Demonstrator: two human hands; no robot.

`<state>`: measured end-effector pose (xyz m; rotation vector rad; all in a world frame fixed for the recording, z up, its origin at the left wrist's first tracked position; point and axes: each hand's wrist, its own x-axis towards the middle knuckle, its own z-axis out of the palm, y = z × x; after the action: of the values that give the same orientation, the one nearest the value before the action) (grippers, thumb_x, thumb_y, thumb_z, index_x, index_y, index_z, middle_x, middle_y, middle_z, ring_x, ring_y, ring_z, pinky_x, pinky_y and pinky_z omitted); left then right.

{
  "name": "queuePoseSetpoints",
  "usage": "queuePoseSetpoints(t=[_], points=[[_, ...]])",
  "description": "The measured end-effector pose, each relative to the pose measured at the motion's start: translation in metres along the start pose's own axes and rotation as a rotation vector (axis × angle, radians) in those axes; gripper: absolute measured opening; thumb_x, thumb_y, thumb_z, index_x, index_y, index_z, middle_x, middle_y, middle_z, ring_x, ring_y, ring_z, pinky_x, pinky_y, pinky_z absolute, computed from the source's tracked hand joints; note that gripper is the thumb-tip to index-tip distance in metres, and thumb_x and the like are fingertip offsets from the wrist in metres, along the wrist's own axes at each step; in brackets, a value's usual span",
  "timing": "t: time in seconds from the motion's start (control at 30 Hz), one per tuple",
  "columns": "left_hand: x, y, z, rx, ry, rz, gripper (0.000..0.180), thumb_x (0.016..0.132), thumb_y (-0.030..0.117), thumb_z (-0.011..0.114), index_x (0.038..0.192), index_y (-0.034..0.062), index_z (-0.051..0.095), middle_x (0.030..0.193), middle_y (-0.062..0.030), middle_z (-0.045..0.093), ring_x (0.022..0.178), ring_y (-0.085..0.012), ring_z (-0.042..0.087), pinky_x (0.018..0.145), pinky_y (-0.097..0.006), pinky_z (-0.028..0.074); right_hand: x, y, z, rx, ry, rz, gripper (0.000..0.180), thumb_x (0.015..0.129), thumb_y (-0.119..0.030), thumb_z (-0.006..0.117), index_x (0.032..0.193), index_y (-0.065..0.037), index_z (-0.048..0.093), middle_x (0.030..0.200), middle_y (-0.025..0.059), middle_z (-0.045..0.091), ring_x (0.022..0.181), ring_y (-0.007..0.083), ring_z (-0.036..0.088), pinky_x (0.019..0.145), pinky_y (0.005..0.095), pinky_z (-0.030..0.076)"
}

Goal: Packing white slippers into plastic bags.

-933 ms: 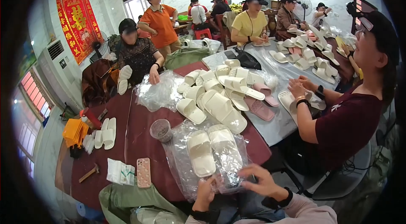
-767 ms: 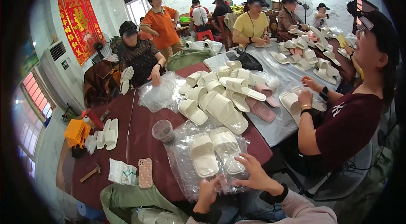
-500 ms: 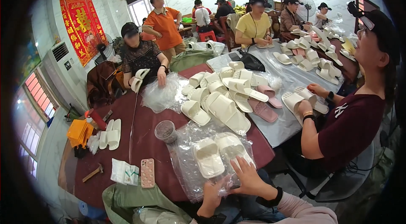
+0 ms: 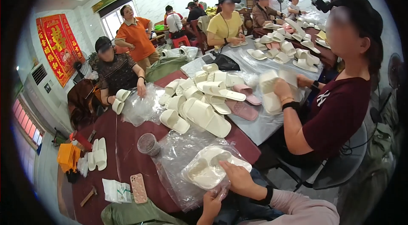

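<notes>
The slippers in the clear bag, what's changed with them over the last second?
The pair of white slippers has been turned from flat and side by side to tilted inside the clear bag. The right hand now presses on them; the left hand stays at the bag's edge. Table items unchanged.

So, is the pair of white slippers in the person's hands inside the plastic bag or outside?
Inside: clear film of the plastic bag covers the white slippers.

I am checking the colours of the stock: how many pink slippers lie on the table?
2. One pink slipper lies right of the cream pile; the second pink slipper lies just below it on the grey sheet. Others may be hidden under the pile.
</notes>
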<state>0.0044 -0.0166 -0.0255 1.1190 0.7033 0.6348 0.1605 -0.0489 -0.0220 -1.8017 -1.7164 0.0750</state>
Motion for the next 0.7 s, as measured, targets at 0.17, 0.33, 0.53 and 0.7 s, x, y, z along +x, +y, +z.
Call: queuePoseSetpoints(t=[0.17, 0.33, 0.53, 0.7], points=[[-0.012, 0.008, 0.006, 0.033, 0.013, 0.028, 0.033, 0.088, 0.006, 0.055, 0.120, -0.0044, 0.052, 0.108, -0.0098, 0.060, 0.097, -0.0179, 0.057, 0.084, -0.027, 0.045, 0.000, 0.009, 0.001, 0.044, 0.048, -0.025, 0.064, 0.065, -0.009, 0.065, 0.125, -0.003, 0.046, 0.107, 0.0169, 0.062, 0.092, 0.0317, 0.061, 0.077, 0.0392, 0.049], [-0.021, 0.018, -0.011, 0.091, 0.023, -0.032, 0.022, 0.087, 0.001, 0.055, 0.108, -0.0021, 0.060, 0.094, -0.0026, 0.062, 0.081, -0.0112, 0.055, 0.073, -0.025, 0.044, 0.000, 0.011, 0.006, 0.149, 0.140, -0.135, 0.043, 0.065, -0.006, 0.064, 0.108, -0.003, 0.058, 0.095, 0.0139, 0.065, 0.083, 0.0311, 0.064, 0.068, 0.0388, 0.051], [-0.039, 0.012, -0.029, 0.101, 0.021, 0.056, 0.017, 0.087, 0.001, 0.058, 0.103, -0.0026, 0.060, 0.093, -0.0063, 0.063, 0.086, -0.0132, 0.057, 0.076, -0.026, 0.045, 0.003, 0.002, 0.004, 0.114, 0.158, -0.186, 0.039, 0.069, -0.009, 0.060, 0.108, -0.003, 0.056, 0.088, 0.0097, 0.064, 0.074, 0.0277, 0.063, 0.061, 0.0385, 0.050], [-0.061, 0.047, -0.022, 0.289, 0.050, 0.144, 0.019, 0.089, 0.001, 0.055, 0.106, -0.0032, 0.058, 0.096, -0.0082, 0.064, 0.091, -0.0170, 0.059, 0.082, -0.029, 0.045, 0.003, 0.000, -0.002, 0.158, 0.195, -0.204, 0.039, 0.068, -0.009, 0.061, 0.107, -0.004, 0.058, 0.087, 0.0101, 0.064, 0.073, 0.0275, 0.063, 0.061, 0.0384, 0.049]])
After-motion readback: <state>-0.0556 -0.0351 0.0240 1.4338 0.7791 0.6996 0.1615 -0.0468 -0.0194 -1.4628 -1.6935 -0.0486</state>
